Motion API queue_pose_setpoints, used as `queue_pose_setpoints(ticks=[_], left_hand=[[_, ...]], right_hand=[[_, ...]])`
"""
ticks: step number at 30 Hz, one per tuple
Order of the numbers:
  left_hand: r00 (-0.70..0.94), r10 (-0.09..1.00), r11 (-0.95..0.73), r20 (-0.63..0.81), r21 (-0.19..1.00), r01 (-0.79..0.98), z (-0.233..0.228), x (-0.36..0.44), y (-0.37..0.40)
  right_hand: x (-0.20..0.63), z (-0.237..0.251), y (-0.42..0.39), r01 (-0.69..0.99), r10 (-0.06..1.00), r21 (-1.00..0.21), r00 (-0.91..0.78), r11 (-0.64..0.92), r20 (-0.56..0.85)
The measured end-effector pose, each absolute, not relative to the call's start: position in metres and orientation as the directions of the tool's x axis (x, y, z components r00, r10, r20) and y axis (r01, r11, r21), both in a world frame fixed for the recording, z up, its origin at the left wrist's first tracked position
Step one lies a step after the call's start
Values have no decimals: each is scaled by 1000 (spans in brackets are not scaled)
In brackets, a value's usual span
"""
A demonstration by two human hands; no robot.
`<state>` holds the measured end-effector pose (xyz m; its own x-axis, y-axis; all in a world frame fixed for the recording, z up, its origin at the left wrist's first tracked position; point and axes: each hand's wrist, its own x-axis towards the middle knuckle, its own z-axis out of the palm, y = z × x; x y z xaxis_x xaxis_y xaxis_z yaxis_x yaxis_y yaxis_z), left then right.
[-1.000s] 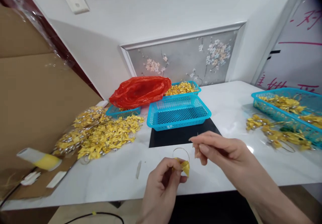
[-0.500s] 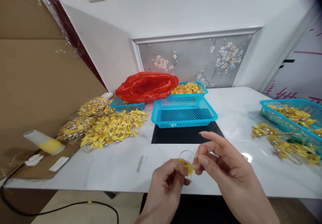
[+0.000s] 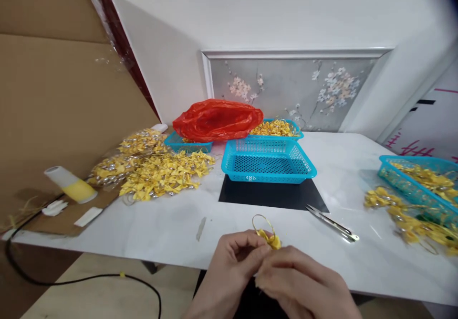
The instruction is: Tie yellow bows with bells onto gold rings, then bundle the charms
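Note:
Close to the table's front edge, a small yellow ribbon flower (image 3: 274,240) with a thin gold wire loop stands up between my two hands. My left hand (image 3: 234,261) pinches it from the left, thumb and forefinger closed. My right hand (image 3: 304,278) is pressed in against the lower right of the flower, its fingers closed together; what they grip is hidden behind the knuckles. To the right of my hands, metal tweezers (image 3: 332,223) lie on the white table (image 3: 157,228), tips on a black mat (image 3: 265,196).
Behind the mat's front part stands a blue basket (image 3: 268,175). A red plastic bag (image 3: 218,123) covers part of another basket. Yellow flowers (image 3: 166,173) are heaped at left, beside a white-and-yellow cylinder (image 3: 71,185). At right, more flowers (image 3: 404,214) lie by a blue basket (image 3: 411,187).
My right hand has come down and in against the flower, its raised fingers now closed. The tweezers, previously hidden behind that hand, are in sight. The camera view has shifted slightly.

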<state>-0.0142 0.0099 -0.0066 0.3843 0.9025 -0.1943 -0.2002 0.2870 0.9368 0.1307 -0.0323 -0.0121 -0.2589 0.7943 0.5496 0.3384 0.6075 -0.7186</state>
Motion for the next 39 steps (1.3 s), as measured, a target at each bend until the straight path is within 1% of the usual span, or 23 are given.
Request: queue_pose_setpoints(ticks=[2,4,6,7,10,13,16,21,23,27,30,32,35,39], left_hand=[[396,913,176,-103,973,-151,-5,-15,10],[414,910,75,-26,992,-102,-3,-15,10],[418,909,27,3,997,-66,-3,-16,9],[416,909,21,3,998,-53,-4,-17,8],[400,916,15,-13,1000,-1,-6,-18,6],[387,922,12,-29,999,46,-6,-20,7],[386,922,15,-37,998,59,-7,-22,8],[371,927,26,-51,997,73,-8,-23,8],[366,929,29,-45,998,48,-8,-23,8],[358,933,46,-44,999,2,-6,-22,10],[375,925,56,-56,998,12,-7,-22,10],[373,925,62,-70,998,33,-8,-22,8],[333,940,57,-70,997,48,-7,-20,6],[258,966,0,-5,1000,23,-4,-17,3]], right_hand=[[138,-9,-27,436,762,-633,-258,640,594],[146,-5,-20,556,698,-477,-295,681,652],[153,-4,-14,665,652,-317,-339,676,678],[155,-4,-11,703,648,-268,-349,659,677],[156,-3,-9,774,637,-151,-374,615,674],[154,1,-10,802,609,-83,-377,592,698],[151,5,-11,815,597,-40,-389,579,702],[152,8,-11,818,609,1,-428,575,668],[154,9,-10,807,618,-28,-430,590,658],[155,7,-8,777,650,-144,-391,612,651],[154,5,-8,757,672,-214,-366,617,643],[153,2,-8,753,678,-232,-356,616,643],[151,-1,-9,762,653,-200,-352,615,670],[150,-1,-10,783,624,-140,-358,606,695]])
